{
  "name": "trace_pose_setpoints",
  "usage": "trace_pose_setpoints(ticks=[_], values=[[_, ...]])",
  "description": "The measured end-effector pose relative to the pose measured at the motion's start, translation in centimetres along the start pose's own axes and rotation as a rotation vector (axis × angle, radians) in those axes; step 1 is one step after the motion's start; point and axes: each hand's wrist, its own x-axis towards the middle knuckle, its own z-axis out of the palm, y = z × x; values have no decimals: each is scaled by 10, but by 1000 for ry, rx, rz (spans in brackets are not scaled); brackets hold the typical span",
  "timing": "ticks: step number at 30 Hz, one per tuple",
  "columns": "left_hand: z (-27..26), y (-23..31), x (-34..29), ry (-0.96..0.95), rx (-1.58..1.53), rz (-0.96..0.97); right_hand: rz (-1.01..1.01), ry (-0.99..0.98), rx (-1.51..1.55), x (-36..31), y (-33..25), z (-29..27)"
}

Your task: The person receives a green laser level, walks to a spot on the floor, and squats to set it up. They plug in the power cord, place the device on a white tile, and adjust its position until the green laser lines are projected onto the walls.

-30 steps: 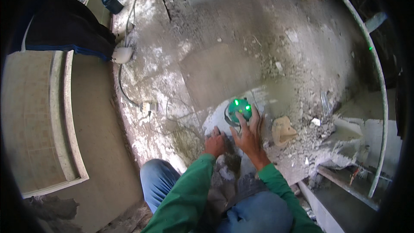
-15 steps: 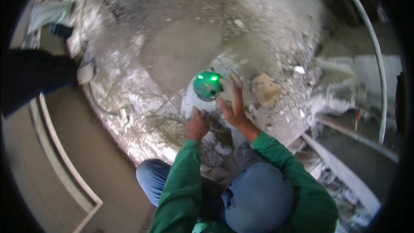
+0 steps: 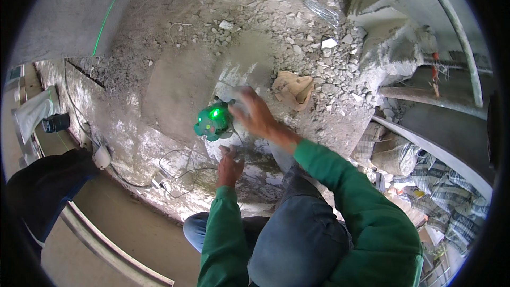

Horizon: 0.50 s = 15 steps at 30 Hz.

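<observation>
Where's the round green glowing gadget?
In the head view, left of centre, the gadget is just beyond the left hand and left of the right hand.

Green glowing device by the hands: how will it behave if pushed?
The green device is probably stiff, given its hard-looking shape. It may scrape rather than glide: the floor around it looks rough and dusty. Its bright lit spot suggests a window, so likely somewhat fragile there.

Dusty floor [image 3: 172, 93], scattered rubble [image 3: 297, 49], grey wall [image 3: 61, 18]
</observation>
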Motion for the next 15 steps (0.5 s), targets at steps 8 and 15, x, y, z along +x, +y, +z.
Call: trace_pose_setpoints(ticks=[8, 15], values=[[-2, 10, 1, -10, -61, -105, 673, -122, 711, 23, 10, 4], [-11, 17, -6, -61, -21, -117, 1001, -584, 754, 114, 93, 5]])
